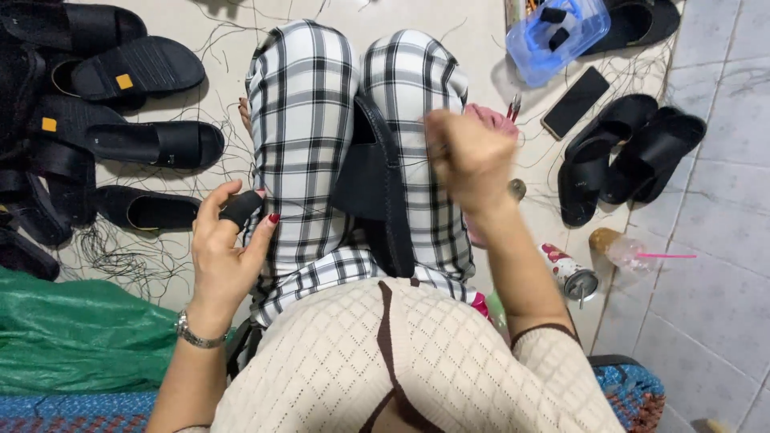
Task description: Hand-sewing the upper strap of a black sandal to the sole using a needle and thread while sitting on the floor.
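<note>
A black sandal (373, 188) stands wedged upright between the knees, its wide strap facing left. A thin dark thread (413, 163) runs from it, pulled taut

Black sandals, checked trousers

Black-and-white plaid trousers (321, 144) centre frame, black sandal (373, 184) on them, cream knit sweater (401, 369) below, blue tub (557, 36) upper right.

The right hand (469, 152) is motion-blurred, its grip unreadable; legs hide the sandal's (373, 188) sole

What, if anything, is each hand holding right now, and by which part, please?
The left hand pinches a small black piece by its near end. The right hand is a blurred fist; what it holds cannot be told. The black sandal rests between the knees.
</note>
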